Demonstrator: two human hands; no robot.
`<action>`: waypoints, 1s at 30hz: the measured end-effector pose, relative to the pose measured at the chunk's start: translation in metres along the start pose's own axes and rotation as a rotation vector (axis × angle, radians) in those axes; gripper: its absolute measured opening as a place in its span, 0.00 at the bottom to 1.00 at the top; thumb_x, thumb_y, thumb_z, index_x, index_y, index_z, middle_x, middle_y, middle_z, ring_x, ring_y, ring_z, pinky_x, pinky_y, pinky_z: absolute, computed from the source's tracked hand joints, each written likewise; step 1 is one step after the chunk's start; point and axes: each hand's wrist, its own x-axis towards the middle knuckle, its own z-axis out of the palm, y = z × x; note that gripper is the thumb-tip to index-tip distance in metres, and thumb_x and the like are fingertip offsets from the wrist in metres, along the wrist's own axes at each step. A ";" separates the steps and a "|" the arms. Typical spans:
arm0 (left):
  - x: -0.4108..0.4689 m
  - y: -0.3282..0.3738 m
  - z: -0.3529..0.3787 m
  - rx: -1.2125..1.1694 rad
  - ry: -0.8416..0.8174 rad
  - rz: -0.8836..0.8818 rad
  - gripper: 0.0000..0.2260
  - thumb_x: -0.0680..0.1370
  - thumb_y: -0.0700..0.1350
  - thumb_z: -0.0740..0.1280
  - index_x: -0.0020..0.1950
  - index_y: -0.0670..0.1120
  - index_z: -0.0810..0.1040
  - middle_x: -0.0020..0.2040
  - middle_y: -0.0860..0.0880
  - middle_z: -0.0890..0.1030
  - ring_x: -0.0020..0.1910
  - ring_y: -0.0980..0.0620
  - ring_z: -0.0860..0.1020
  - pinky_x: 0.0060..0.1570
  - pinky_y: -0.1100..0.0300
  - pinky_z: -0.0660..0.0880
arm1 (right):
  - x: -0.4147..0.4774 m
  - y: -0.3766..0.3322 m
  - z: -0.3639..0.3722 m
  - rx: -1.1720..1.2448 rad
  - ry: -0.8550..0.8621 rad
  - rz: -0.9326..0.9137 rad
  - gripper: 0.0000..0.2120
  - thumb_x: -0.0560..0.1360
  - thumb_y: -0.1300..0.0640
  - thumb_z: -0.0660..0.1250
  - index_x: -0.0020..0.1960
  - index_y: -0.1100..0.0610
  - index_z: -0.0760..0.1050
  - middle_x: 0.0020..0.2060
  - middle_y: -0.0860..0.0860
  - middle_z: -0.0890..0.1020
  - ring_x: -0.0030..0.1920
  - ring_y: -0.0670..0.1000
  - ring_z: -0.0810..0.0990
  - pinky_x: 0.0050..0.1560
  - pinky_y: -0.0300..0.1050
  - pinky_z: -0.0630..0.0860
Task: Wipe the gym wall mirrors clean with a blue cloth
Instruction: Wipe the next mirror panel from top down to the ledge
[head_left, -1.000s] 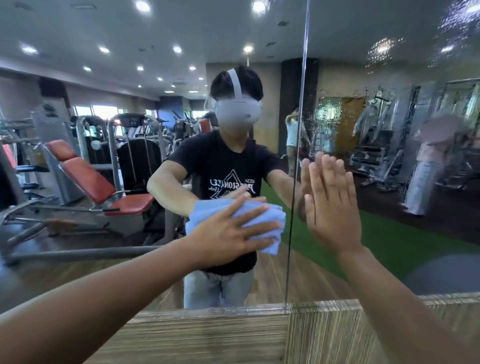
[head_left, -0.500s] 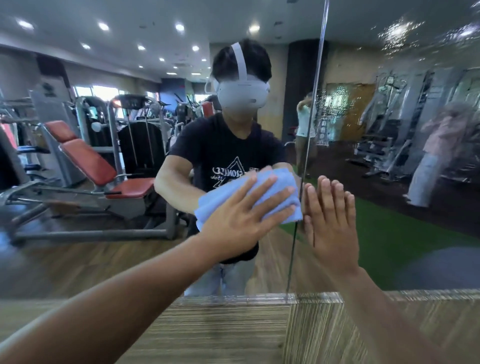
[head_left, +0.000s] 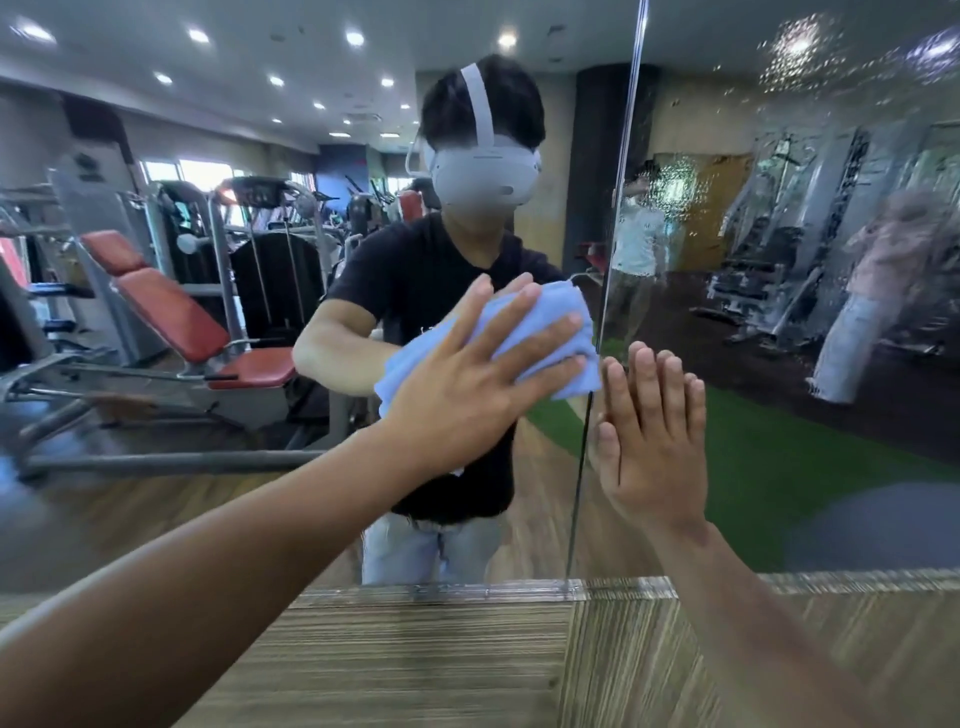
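The folded blue cloth (head_left: 558, 325) lies flat against the left mirror panel (head_left: 182, 467), just left of the vertical seam (head_left: 613, 234). My left hand (head_left: 467, 379) presses it to the glass with straight, spread fingers. My right hand (head_left: 652, 436) rests flat on the right mirror panel (head_left: 805, 389), fingers straight and together, right beside the seam. The right panel is covered with droplets and streaks near its top; the left panel looks clearer.
A wood-grain ledge (head_left: 441, 649) runs below the mirrors' lower edge. The glass reflects me, a red bench, weight machines, green turf and other people farther back in the gym.
My left hand has slid the cloth up and to the right, toward the seam. My right hand stays flat on the right panel; the view has tilted.
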 end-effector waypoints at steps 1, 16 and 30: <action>0.002 0.003 0.001 -0.016 0.028 -0.022 0.19 0.83 0.34 0.57 0.70 0.46 0.79 0.74 0.42 0.72 0.74 0.31 0.66 0.68 0.29 0.64 | 0.000 0.000 0.001 -0.002 -0.002 -0.002 0.29 0.84 0.50 0.49 0.83 0.56 0.51 0.84 0.52 0.47 0.83 0.56 0.47 0.82 0.59 0.47; -0.101 0.074 0.038 -0.081 -0.222 0.286 0.17 0.86 0.42 0.55 0.71 0.51 0.76 0.75 0.48 0.71 0.77 0.40 0.64 0.78 0.38 0.52 | 0.001 -0.002 -0.008 0.046 -0.028 0.008 0.29 0.85 0.52 0.50 0.84 0.55 0.49 0.84 0.52 0.45 0.83 0.56 0.46 0.82 0.59 0.46; -0.065 -0.016 -0.015 -0.064 -0.003 0.011 0.17 0.84 0.36 0.59 0.70 0.47 0.78 0.73 0.44 0.73 0.73 0.35 0.69 0.70 0.33 0.65 | -0.005 -0.033 -0.001 0.060 -0.021 -0.036 0.29 0.84 0.54 0.53 0.84 0.56 0.53 0.83 0.57 0.54 0.82 0.60 0.52 0.80 0.65 0.52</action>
